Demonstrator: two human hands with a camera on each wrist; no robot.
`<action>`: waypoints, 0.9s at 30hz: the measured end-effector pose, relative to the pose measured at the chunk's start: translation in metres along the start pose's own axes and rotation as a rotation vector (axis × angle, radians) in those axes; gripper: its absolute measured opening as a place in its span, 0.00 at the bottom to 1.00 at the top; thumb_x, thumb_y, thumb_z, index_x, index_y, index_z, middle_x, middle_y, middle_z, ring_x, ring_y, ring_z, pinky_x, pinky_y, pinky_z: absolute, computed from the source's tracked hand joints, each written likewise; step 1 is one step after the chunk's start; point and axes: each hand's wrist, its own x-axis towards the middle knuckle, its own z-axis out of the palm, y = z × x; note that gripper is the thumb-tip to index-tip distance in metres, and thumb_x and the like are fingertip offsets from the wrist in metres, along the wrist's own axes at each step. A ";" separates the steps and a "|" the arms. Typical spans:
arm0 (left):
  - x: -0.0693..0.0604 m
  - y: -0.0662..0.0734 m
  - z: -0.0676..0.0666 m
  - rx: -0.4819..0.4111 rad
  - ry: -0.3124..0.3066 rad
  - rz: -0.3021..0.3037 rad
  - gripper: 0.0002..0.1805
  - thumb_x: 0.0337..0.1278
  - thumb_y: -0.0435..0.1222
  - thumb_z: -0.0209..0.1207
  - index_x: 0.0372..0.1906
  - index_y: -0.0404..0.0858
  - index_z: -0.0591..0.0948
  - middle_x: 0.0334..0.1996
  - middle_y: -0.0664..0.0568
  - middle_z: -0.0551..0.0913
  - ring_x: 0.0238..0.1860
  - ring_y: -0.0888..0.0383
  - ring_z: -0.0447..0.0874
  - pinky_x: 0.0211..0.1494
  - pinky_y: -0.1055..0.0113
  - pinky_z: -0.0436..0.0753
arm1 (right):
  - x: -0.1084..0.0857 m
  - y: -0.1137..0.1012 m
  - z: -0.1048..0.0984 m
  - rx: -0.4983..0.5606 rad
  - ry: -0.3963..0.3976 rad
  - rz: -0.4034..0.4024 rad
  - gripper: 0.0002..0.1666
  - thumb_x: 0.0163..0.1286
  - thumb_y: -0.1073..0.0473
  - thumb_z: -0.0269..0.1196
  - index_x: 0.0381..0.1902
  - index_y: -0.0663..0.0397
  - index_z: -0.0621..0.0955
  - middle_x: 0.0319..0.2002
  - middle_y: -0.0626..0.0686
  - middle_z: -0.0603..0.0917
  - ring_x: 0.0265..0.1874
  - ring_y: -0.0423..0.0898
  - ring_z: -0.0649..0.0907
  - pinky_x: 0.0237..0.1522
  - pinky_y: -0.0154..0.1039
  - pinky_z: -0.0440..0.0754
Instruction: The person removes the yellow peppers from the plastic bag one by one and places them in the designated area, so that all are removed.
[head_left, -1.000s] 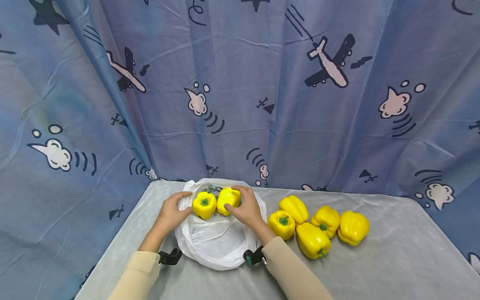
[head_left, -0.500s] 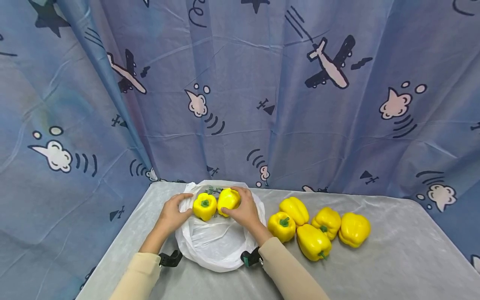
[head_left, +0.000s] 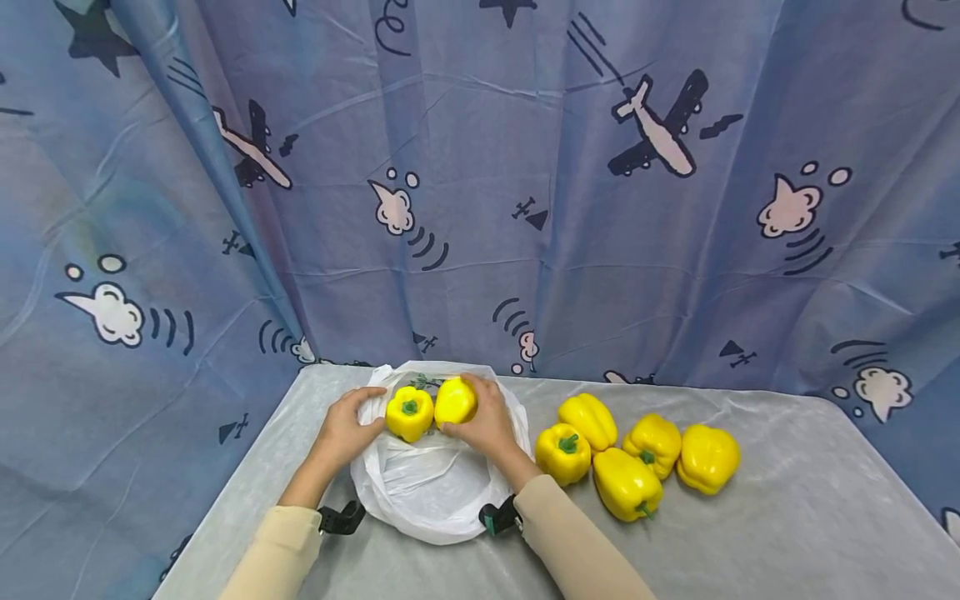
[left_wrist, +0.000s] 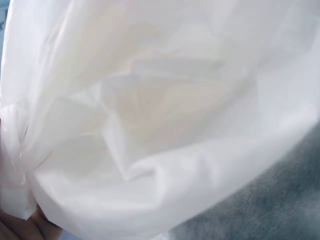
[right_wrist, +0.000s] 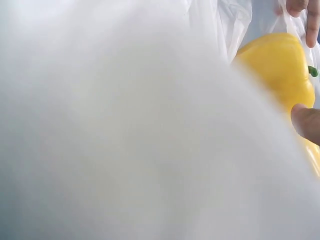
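Observation:
Two yellow bell peppers lie in the mouth of a white plastic bag (head_left: 435, 523). My left hand (head_left: 347, 425) grips the bag's left rim, beside the left bell pepper (head_left: 409, 413). In the left wrist view, bunched plastic (left_wrist: 15, 160) gathers near a small visible part of that hand. My right hand (head_left: 489, 421) reaches over the right rim. Its thumb and fingers hold the right bell pepper (head_left: 454, 402). A yellow pepper (right_wrist: 275, 65) with a green stem shows in the right wrist view, near a thumb (right_wrist: 306, 122); blurred plastic covers much of that view.
Several more yellow peppers, among them a lying one (head_left: 627, 485), are grouped right of the bag on the grey cloth-covered table (head_left: 787, 517). A patterned blue curtain (head_left: 480, 275) hangs behind and to the left. Each wrist wears a black strap.
The right hand and its pepper have shifted slightly left, and the right thumb has slid lower along that pepper. The left hand and the loose peppers look nearly unchanged.

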 end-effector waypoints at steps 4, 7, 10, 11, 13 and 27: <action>0.000 0.001 0.000 -0.003 -0.004 -0.006 0.25 0.48 0.31 0.62 0.57 0.35 0.78 0.58 0.36 0.78 0.62 0.39 0.73 0.67 0.46 0.71 | 0.001 0.001 0.001 0.000 0.008 0.002 0.49 0.41 0.55 0.78 0.64 0.48 0.72 0.58 0.59 0.72 0.56 0.57 0.75 0.60 0.56 0.74; 0.000 0.001 0.001 0.002 -0.005 -0.017 0.25 0.48 0.31 0.62 0.57 0.35 0.78 0.58 0.37 0.78 0.63 0.39 0.73 0.67 0.46 0.71 | 0.001 0.002 0.001 -0.008 0.011 -0.001 0.48 0.42 0.54 0.78 0.63 0.48 0.72 0.58 0.59 0.72 0.56 0.56 0.75 0.60 0.56 0.74; 0.001 0.001 0.001 0.008 -0.007 -0.027 0.25 0.48 0.31 0.62 0.57 0.35 0.78 0.58 0.37 0.78 0.63 0.39 0.73 0.67 0.46 0.72 | 0.001 0.003 0.002 -0.012 0.019 -0.007 0.48 0.42 0.54 0.78 0.63 0.48 0.72 0.57 0.59 0.73 0.56 0.56 0.75 0.60 0.55 0.74; 0.001 0.001 0.001 0.009 -0.008 -0.029 0.25 0.49 0.31 0.62 0.57 0.36 0.78 0.59 0.37 0.77 0.63 0.39 0.73 0.67 0.46 0.72 | 0.001 0.003 0.002 -0.012 0.022 -0.008 0.48 0.42 0.54 0.78 0.63 0.48 0.72 0.57 0.59 0.73 0.55 0.56 0.75 0.59 0.55 0.74; 0.001 0.001 0.001 0.010 -0.011 -0.031 0.25 0.49 0.31 0.62 0.57 0.36 0.78 0.59 0.37 0.77 0.63 0.39 0.73 0.67 0.46 0.72 | 0.001 0.004 0.003 -0.013 0.030 -0.010 0.47 0.41 0.54 0.78 0.62 0.47 0.73 0.57 0.59 0.73 0.55 0.56 0.76 0.59 0.55 0.75; 0.002 0.002 0.000 0.010 -0.021 -0.026 0.26 0.48 0.31 0.62 0.58 0.36 0.78 0.59 0.36 0.77 0.63 0.38 0.72 0.67 0.46 0.71 | -0.001 0.006 -0.001 -0.018 0.019 -0.002 0.46 0.43 0.53 0.78 0.63 0.46 0.73 0.57 0.57 0.74 0.55 0.55 0.76 0.61 0.53 0.74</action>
